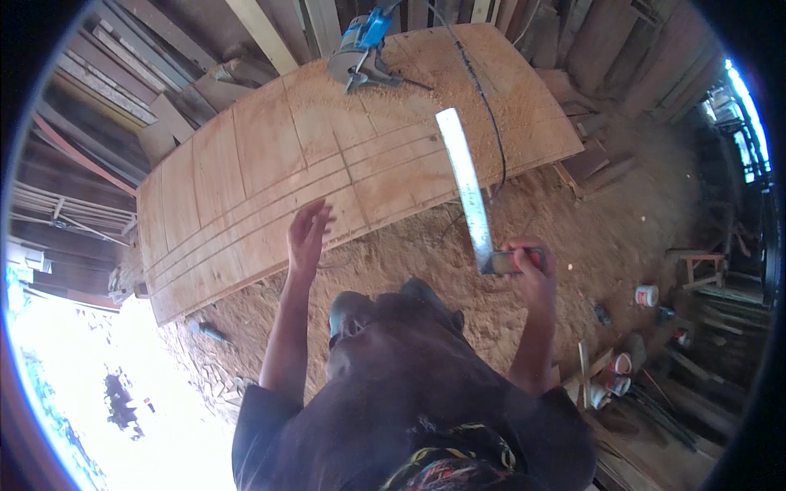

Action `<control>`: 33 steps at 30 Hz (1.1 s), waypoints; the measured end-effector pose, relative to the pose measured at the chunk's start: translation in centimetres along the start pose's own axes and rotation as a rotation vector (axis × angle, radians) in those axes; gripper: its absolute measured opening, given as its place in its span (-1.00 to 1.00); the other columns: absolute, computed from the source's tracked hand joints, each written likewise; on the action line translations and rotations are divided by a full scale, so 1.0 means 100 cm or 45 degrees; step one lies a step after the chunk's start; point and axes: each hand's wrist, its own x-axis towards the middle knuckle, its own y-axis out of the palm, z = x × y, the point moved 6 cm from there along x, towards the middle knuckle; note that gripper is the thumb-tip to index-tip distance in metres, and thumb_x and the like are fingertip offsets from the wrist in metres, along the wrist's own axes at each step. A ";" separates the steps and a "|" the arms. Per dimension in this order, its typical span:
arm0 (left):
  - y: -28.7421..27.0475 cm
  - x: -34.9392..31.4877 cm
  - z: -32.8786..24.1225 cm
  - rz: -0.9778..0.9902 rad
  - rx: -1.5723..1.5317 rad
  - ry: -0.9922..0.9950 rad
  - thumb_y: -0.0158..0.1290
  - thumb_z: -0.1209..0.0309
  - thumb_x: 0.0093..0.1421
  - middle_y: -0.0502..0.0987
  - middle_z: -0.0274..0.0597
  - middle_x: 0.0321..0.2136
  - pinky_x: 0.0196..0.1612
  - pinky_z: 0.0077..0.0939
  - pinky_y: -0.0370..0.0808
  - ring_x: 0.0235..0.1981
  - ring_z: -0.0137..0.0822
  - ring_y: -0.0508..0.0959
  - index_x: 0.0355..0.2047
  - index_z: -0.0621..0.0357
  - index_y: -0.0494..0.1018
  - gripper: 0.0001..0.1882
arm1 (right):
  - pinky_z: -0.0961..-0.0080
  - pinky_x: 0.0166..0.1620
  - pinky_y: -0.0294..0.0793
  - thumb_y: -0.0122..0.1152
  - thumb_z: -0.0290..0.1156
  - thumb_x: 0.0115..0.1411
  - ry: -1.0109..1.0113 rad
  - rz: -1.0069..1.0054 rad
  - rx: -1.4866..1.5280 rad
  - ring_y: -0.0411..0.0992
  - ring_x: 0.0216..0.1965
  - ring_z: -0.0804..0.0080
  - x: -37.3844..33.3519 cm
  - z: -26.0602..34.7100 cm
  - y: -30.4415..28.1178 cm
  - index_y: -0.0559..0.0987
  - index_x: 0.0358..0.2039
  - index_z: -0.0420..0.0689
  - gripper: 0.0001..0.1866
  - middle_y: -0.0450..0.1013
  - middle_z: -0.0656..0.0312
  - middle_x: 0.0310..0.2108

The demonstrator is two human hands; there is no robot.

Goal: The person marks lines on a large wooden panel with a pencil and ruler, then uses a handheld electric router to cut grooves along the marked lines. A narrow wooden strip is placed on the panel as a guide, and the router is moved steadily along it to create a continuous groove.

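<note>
strip-bladed hand tool (pixel 465 182), one: grip clasped in the right hand (pixel 536 272), far end of blade overlapping the panel in view. left hand (pixel 308 236), one: fingers loosely parted, seemingly bare, by the panel's near edge. sound handling, as judged, called for a firm wrist, blade clear of the cord (pixel 467 64), work dusted first. blade: flat, bright, seemingly metal; wooden panel (pixel 221 176): broad, grooved, sawdust-strewn; power saw (pixel 359 59): blue and grey, resting thereon; floor (pixel 630 221): brown, loose, grainy.
</note>
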 end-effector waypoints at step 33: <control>0.104 0.378 -0.184 0.280 0.281 0.500 0.47 0.21 0.12 0.55 -0.44 -0.46 -0.37 -0.62 0.39 -0.48 -0.58 0.45 -0.20 0.15 0.62 -0.63 | 0.52 -0.37 0.47 0.33 -0.25 0.38 -0.169 -0.979 -0.059 0.54 -0.34 0.52 0.014 -0.017 -0.077 0.61 -0.05 -0.14 -0.74 0.62 0.21 -0.21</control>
